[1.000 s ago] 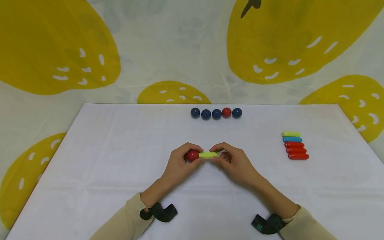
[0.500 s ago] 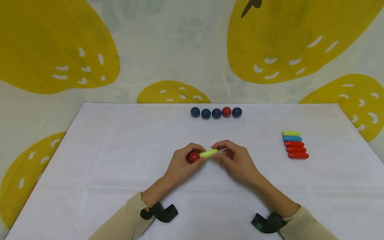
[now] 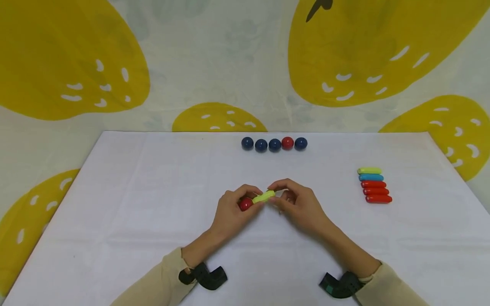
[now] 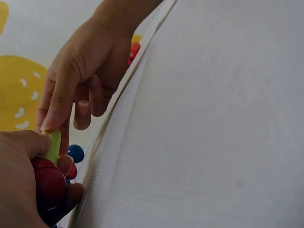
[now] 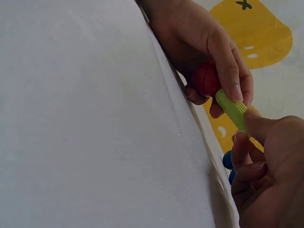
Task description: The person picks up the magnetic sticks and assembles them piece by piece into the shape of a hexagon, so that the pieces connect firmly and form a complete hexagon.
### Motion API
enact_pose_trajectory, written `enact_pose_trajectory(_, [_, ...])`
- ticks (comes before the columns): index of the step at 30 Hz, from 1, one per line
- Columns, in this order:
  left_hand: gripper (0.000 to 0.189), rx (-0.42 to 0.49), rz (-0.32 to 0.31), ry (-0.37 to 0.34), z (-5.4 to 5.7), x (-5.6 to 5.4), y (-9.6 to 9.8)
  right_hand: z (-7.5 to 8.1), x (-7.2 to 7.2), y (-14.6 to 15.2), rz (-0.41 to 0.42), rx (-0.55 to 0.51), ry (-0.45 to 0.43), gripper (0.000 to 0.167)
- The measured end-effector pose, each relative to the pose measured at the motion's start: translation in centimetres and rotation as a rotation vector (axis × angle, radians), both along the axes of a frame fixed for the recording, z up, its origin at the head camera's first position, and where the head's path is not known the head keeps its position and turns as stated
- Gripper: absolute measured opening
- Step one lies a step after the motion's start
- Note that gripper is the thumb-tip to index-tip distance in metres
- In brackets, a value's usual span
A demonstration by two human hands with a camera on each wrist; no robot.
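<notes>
A red ball and a yellow-green stick are held end to end between both hands, above the white table. My left hand cradles the ball, its thumb and index finger gripping the stick just beside it. The stick's other end is pinched by the thumb and index finger of my right hand. It slants up toward the right in the head view. From the right wrist, the red ball shows partly behind left fingers, against one end of the ridged yellow-green stick. The ball's far side is hidden.
Along the table's back edge runs a row of several dark blue balls with one red ball among them. At the right lie a yellow-green stick, a blue stick and red sticks, stacked side by side.
The held stick has gone from nearly level to slanted, its right end higher and the ball slightly lower. Both hands keep their hold. The rows have only shifted slightly with the camera.
</notes>
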State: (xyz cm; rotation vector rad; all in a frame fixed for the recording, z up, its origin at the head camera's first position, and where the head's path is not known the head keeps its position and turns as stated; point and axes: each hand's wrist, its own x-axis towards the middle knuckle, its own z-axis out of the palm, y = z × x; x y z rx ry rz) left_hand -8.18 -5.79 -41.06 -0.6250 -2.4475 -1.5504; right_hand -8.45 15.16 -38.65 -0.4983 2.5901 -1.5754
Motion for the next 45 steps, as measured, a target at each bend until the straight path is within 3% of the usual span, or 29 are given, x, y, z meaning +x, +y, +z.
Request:
enact_pose_trajectory(5, [0.024,0.029,-0.002,0.002,-0.2,0.1,-0.1,1.3,-0.9,1.3,-0.036,0.02,-0.003,0.022])
enact_pose_trajectory(12, [0.028,0.091,-0.027,0.025,-0.2,-0.1,-0.3,3.2,-5.0,4.6,-0.248,0.02,0.023,0.033])
enact_pose_trajectory(16, [0.028,0.095,-0.057,0.044,-0.3,-0.1,-0.4,2.8,-7.3,5.8,-0.328,0.028,-0.006,0.042])
enact_pose_trajectory(22, [0.032,0.1,-0.098,0.06,-0.5,-0.1,-0.4,1.3,-9.5,6.4,-0.336,0.04,-0.081,0.048])
enact_pose_trajectory(27, [0.033,0.108,-0.13,0.085,-0.5,-0.1,-0.3,0.7,-10.4,6.5,-0.34,0.117,-0.14,0.046])
enact_pose_trajectory(34, [0.031,0.155,-0.164,0.068,-0.5,0.0,-0.3,0.2,-11.1,6.5,-0.319,0.201,-0.149,0.046])
enact_pose_trajectory(45, [0.03,0.167,-0.174,0.085,-0.3,-0.1,-0.3,-0.4,-11.7,6.7,-0.336,0.107,-0.153,0.039])
